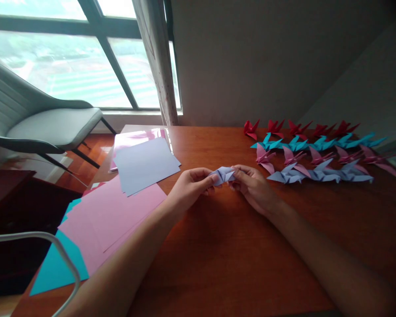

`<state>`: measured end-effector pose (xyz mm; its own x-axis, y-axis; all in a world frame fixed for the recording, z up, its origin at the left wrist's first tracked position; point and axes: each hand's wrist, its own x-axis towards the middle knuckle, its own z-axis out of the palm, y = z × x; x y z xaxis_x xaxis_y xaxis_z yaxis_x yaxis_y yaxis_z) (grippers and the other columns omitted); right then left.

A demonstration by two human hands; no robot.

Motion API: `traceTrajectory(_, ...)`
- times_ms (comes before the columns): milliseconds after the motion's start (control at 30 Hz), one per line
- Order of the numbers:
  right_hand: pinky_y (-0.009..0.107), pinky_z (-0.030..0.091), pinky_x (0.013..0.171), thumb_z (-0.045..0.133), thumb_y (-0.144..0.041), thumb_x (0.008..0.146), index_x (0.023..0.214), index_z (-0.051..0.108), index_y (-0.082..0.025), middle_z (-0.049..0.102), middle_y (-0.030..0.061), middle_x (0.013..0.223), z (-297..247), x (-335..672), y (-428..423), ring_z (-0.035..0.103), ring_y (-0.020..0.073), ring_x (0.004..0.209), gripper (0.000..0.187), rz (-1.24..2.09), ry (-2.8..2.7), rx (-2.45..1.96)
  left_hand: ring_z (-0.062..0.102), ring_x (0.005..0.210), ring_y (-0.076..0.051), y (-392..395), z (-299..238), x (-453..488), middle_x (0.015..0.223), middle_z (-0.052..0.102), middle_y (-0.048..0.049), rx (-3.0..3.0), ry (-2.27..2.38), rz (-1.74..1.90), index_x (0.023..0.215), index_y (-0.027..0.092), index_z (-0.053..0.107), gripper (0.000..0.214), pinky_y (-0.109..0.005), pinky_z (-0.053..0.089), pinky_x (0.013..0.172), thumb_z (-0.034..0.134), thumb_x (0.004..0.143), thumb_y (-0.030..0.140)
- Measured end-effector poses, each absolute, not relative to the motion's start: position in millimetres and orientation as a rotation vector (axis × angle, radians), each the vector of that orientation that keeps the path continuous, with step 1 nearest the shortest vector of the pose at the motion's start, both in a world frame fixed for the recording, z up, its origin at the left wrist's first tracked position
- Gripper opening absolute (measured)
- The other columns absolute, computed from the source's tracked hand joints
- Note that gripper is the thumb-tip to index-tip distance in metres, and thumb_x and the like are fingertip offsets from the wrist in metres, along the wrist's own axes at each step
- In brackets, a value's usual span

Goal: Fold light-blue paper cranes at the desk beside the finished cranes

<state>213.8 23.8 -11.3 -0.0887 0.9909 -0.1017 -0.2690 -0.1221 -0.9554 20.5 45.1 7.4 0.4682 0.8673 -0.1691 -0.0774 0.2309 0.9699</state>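
Note:
Both my hands hold one small folded piece of lavender paper [223,174] just above the wooden table [218,246]. My left hand [191,185] pinches its left end with fingers closed. My right hand [254,187] pinches its right end, fingers also closed. The paper is partly folded, with pointed flaps showing between my fingertips.
Rows of finished paper cranes lie to the right: red [297,128], teal [317,143], pink [326,157] and lavender [320,175]. Flat sheets lie at left: lavender [145,165], pink [115,215], teal [57,268]. A grey chair [49,125] stands by the window.

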Motion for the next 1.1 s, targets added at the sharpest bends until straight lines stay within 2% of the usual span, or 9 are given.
traceTrajectory(133,0.019,0.045,0.057,0.081,-0.041,0.078,0.080,0.074,-0.020,0.067,-0.0011,0.077,-9.3,215.1,24.0,0.056,0.0080,0.064,0.023,1.649,-0.743,-0.907,0.049,0.061,-0.007,45.2,8.7,18.3,0.068,0.061,0.0007,0.961,0.779,0.782,0.077,0.014,0.071,0.030,-0.019,0.035,0.057,0.082,0.075,0.041)
traceTrajectory(300,0.017,0.046,0.055,0.084,-0.041,0.074,0.072,0.071,-0.021,0.066,-0.0042,0.068,-7.5,213.8,22.4,0.055,0.0060,0.059,0.024,1.680,-0.655,-0.798,0.050,0.062,-0.007,44.2,10.5,17.4,0.067,0.060,0.0005,0.860,0.684,0.775,0.073,0.014,0.069,0.030,-0.020,0.036,0.058,0.084,0.074,0.039)
traceTrajectory(633,0.024,0.045,0.055,0.082,-0.055,0.071,0.064,0.062,-0.022,0.057,-0.0041,0.060,-6.5,209.7,17.3,0.046,0.0093,0.054,0.039,1.548,-0.742,-0.864,0.048,0.059,-0.007,40.1,12.6,18.9,0.065,0.060,-0.0003,0.788,0.577,0.746,0.066,0.015,0.066,0.031,-0.020,0.036,0.056,0.087,0.069,0.038)
traceTrajectory(767,0.022,0.042,0.053,0.085,-0.051,0.069,0.063,0.062,-0.021,0.053,-0.0055,0.058,-7.7,211.7,19.7,0.044,0.0082,0.054,0.038,1.542,-0.712,-0.811,0.048,0.059,-0.007,40.6,12.1,18.2,0.064,0.060,0.0003,0.793,0.575,0.753,0.066,0.015,0.068,0.030,-0.020,0.036,0.057,0.088,0.069,0.036)
traceTrajectory(933,0.019,0.037,0.048,0.087,-0.046,0.069,0.065,0.064,-0.021,0.056,-0.0054,0.062,-10.9,215.9,25.2,0.044,0.0068,0.054,0.034,1.528,-0.639,-0.750,0.049,0.060,-0.005,44.5,8.2,18.4,0.065,0.059,0.0011,0.780,0.636,0.809,0.069,0.013,0.069,0.028,-0.018,0.036,0.055,0.087,0.070,0.034)
traceTrajectory(1100,0.020,0.039,0.047,0.083,-0.050,0.072,0.072,0.066,-0.024,0.061,-0.0050,0.069,-13.6,218.8,28.7,0.049,0.0086,0.058,0.031,1.462,-0.690,-0.824,0.053,0.063,-0.005,49.4,2.9,19.0,0.069,0.061,0.0014,0.635,0.715,0.935,0.077,0.013,0.070,0.027,-0.015,0.040,0.055,0.089,0.069,0.030)
